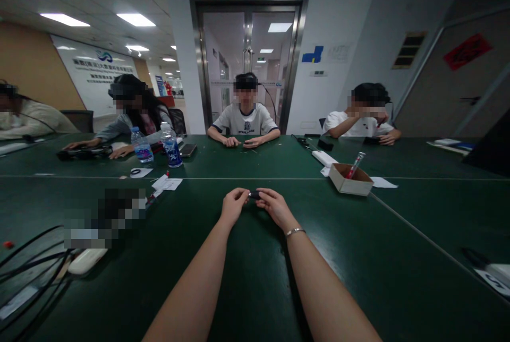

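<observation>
Both my hands meet over the middle of the green table [255, 273], holding one small black object [254, 195] between them. A shiny, metal-looking end shows on its left side, but it is too small for me to tell its kind. My left hand [234, 206] pinches that left end between thumb and fingertips. On the dark right end, the fingers of my right hand [274, 206] are closed, covering part of it. A silver bracelet [295, 232] circles my right wrist.
An open cardboard box [350, 187] holding a red-marked tube stands front right, near a white power strip [324, 158]. Two bottles [171, 145] stand front left. Black cables [35, 262] and a white strip [86, 261] lie at left. Several people sit around the table.
</observation>
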Demonstrator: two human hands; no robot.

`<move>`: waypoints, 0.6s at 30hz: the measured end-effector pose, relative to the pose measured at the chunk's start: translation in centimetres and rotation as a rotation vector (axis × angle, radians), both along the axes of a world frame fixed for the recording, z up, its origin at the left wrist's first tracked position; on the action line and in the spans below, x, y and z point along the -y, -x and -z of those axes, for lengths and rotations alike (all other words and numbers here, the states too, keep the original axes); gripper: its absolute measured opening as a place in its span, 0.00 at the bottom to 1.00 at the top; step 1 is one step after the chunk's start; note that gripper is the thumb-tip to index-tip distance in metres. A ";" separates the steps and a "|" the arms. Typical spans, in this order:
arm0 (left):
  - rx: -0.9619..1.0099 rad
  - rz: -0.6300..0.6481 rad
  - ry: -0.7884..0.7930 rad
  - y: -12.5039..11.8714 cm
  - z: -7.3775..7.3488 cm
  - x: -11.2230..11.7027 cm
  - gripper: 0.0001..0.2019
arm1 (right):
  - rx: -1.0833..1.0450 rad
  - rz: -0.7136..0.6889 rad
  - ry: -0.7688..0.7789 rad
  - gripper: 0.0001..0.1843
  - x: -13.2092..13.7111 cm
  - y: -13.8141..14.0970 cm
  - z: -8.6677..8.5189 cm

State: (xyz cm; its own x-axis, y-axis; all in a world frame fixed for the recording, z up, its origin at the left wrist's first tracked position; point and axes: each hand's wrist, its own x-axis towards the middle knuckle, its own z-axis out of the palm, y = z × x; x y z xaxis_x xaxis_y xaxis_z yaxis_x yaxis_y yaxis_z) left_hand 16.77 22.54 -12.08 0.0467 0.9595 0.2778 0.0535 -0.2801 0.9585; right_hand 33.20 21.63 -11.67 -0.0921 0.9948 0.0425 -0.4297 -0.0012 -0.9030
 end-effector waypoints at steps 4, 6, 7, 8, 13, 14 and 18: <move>0.027 0.050 -0.029 0.0 -0.1 -0.1 0.15 | 0.003 0.011 0.011 0.16 -0.1 0.0 0.1; 0.040 0.057 -0.049 0.0 -0.2 0.0 0.13 | 0.006 0.012 0.009 0.16 0.0 0.0 0.0; 0.040 0.052 -0.052 0.0 -0.2 0.0 0.13 | 0.007 0.011 0.008 0.16 0.0 0.0 0.0; 0.036 0.042 -0.049 -0.1 -0.2 0.0 0.13 | 0.008 0.012 0.007 0.16 0.0 0.1 0.0; 0.016 0.015 -0.046 -0.1 -0.3 0.1 0.12 | 0.016 0.007 -0.001 0.17 0.1 0.1 -0.1; 0.014 0.018 -0.053 -0.1 -0.4 0.2 0.13 | 0.014 0.007 -0.002 0.17 0.1 0.1 -0.1; -0.013 -0.003 -0.015 -0.2 -0.3 0.1 0.14 | 0.010 0.011 0.001 0.17 0.1 0.1 -0.1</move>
State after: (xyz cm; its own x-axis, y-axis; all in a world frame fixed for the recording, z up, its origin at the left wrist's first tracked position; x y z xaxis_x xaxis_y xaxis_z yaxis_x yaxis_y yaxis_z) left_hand 16.94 22.43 -11.81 0.0471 0.9555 0.2911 0.0670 -0.2938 0.9535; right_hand 33.08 21.54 -11.60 -0.0812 0.9959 0.0406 -0.4209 0.0027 -0.9071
